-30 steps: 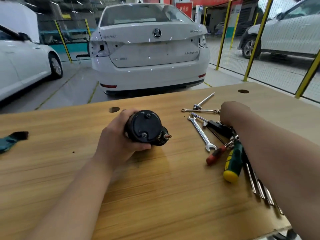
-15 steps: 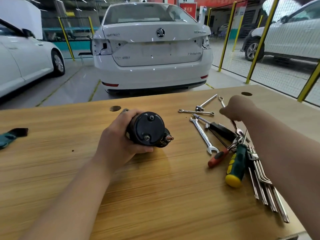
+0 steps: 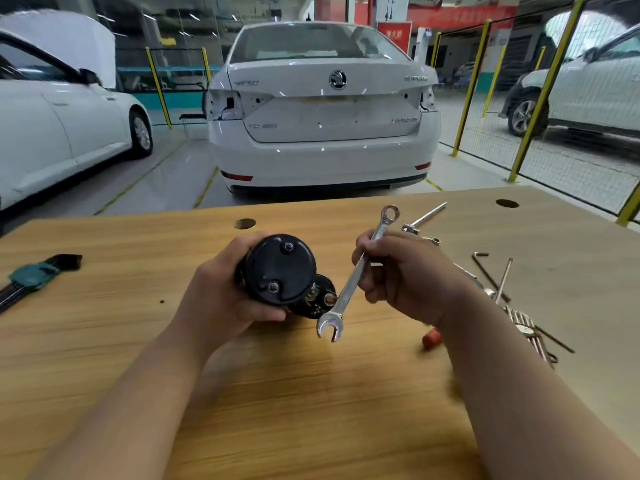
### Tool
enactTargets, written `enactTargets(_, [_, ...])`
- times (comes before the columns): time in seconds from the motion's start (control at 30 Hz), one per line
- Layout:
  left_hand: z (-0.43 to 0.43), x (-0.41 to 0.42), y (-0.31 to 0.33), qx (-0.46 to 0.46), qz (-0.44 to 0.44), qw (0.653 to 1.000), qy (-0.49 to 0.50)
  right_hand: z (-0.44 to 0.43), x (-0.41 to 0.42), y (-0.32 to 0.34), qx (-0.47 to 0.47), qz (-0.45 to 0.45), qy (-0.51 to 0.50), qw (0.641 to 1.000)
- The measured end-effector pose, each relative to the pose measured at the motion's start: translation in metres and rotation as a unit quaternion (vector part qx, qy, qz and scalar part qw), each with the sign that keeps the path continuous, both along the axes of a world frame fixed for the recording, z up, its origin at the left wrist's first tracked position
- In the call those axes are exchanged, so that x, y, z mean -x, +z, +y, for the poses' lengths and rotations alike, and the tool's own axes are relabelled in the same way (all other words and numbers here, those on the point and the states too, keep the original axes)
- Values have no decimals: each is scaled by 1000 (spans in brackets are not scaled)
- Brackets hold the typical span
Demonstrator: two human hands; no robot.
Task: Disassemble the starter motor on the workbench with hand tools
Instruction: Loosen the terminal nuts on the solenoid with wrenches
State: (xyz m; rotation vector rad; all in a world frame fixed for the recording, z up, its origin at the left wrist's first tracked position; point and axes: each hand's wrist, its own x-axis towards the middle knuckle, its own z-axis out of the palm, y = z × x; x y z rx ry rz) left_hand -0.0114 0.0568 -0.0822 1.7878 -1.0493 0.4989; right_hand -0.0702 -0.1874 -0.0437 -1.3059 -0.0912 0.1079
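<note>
The starter motor (image 3: 280, 268) sits low over the middle of the bench (image 3: 311, 403), its round black end cap, with two bolt heads, turned toward the person. A smaller black cap with a copper stud shows at its lower right. Whether the motor rests on the wood or is lifted slightly, I cannot tell. The left hand (image 3: 221, 292) is wrapped round the motor body from the left, thumb under the cap. Just to the right, the right hand (image 3: 405, 275) pinches a silver wrench (image 3: 349, 285) by the shank. It is tilted, with the ring end up and away and the open end down beside the small cap, near the stud. Past the right hand lie loose tools: a socket bar (image 3: 427, 213), hex keys (image 3: 491, 275) and an orange handle (image 3: 431, 338) poking out by the wrist. A green key holder (image 3: 34, 271) lies at the bench's left edge. Beyond the bench stands a white car (image 3: 322, 112), its rear facing us, between yellow fence posts (image 3: 471, 88).
</note>
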Motion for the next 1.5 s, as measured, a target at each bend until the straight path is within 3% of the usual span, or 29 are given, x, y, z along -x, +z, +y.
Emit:
enactTargets(0.17, [-2,1,-1,45,20,999,-10,3,-11,-13,-136,40,-115,983])
enactTargets(0.3, [-5,-1,-7,39,14,999,-9,5,-20,-17,-133,23,-153,979])
enactTargets(0.6, [1,-3,1,41,24,999,-4,12,-20,-18,-149,-44,-115,981])
enactTargets(0.77, [-4,1,5,82,70,994,-27,13,-16,-19,-151,-54,-119,980])
enactTargets(0.93, [-7,5,5,75,35,997,6,14,-10,-24,-152,-56,-153,975])
enactTargets(1.1, [-6,4,-1,73,-12,997,21,12,-5,-28,-145,-37,-125,981])
enactTargets(1.33, [-5,-2,-5,56,-77,994,61,14,-12,-27,-240,5,-80,968])
enactTargets(1.5, [-12,-7,7,56,-71,994,63,16,-29,-20,-184,5,-80,980])
